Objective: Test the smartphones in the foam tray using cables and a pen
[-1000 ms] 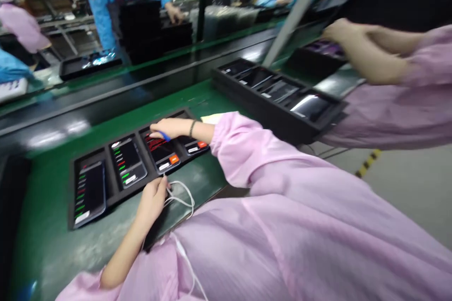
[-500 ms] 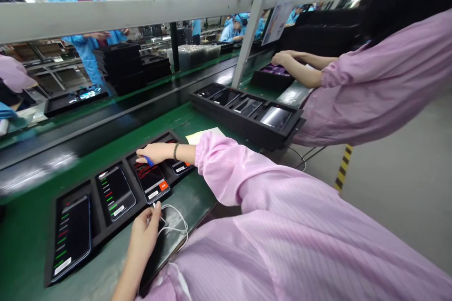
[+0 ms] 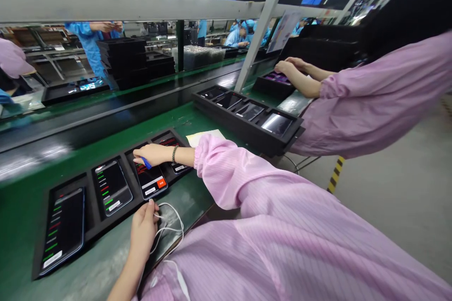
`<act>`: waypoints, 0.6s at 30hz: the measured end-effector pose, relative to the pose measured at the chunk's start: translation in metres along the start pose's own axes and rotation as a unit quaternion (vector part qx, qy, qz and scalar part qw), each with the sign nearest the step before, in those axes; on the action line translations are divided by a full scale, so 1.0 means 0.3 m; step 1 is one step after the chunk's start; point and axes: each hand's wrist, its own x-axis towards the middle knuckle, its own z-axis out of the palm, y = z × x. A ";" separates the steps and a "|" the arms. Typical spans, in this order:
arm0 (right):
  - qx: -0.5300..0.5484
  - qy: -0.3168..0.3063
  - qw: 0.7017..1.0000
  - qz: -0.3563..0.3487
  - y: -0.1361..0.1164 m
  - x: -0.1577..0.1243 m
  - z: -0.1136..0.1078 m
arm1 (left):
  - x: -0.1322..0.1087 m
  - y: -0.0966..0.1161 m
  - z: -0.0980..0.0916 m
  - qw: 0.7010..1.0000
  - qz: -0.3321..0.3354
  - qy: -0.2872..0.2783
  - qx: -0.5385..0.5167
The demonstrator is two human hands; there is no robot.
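Note:
My left hand [image 3: 144, 225] is closed, fingertips pinching the end of a thin white cable [image 3: 182, 225] at the lower edge of a phone [image 3: 155, 187]. Whether the plug sits in the phone is hidden. Over that phone's upper part lies my right hand [image 3: 155, 154], fingers curled around a small blue object [image 3: 146, 163] whose kind I cannot make out. The phone shows red text and an orange button on its lit screen. It lies in a black tray [image 3: 90, 216] with other phones, one of them [image 3: 112, 188] listing green and red lines.
A second black tray [image 3: 243, 124] of phones stands beyond my right arm. A co-worker's hands [image 3: 293, 68] work over another tray [image 3: 271, 85] at right. Paper [image 3: 203, 136] lies by my sleeve. A metal post [image 3: 263, 28] and stacked black trays [image 3: 123, 63] stand farther back.
The view has shifted slightly, so the near tray sits a little farther left. Both my hands keep nearly the same place at the phone, the left still on the cable.

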 end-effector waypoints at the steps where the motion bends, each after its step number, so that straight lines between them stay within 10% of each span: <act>1: 0.002 0.002 1.000 -0.001 0.000 0.000 0.004 | 0.002 -0.005 0.004 1.000 0.003 0.007 0.021; 18: 0.029 0.007 0.999 0.020 -0.001 -0.016 0.005 | -0.003 0.027 0.012 0.995 0.018 0.001 0.099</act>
